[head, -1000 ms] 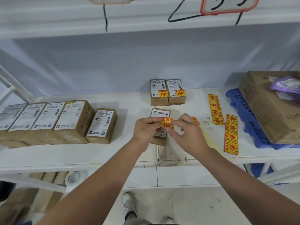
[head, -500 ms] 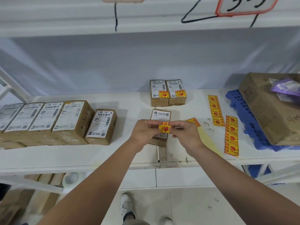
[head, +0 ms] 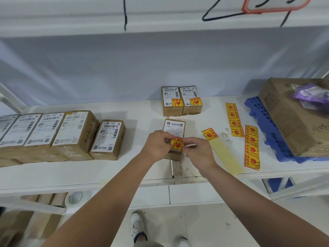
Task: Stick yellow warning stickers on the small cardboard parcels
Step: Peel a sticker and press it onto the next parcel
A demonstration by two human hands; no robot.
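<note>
The yellow warning sticker [head: 177, 144], earlier folded, now spreads flat between left hand [head: 158, 146] and right hand [head: 199, 152], both pinching its edges above the centre parcel [head: 174, 128], ready for pressing down.

- White desk [head: 135, 168] carries everything.
- Left of the grips: row of labelled parcels [head: 53, 134].
- Beyond them: two stickered parcels [head: 181, 100].
- Right: sticker strips [head: 252, 147], blue pallet [head: 263, 125].

Small parcels [head: 174, 128]: eight. Stickered: two. Loose yellow stickers [head: 251, 147]: ten. Hands: two.
</note>
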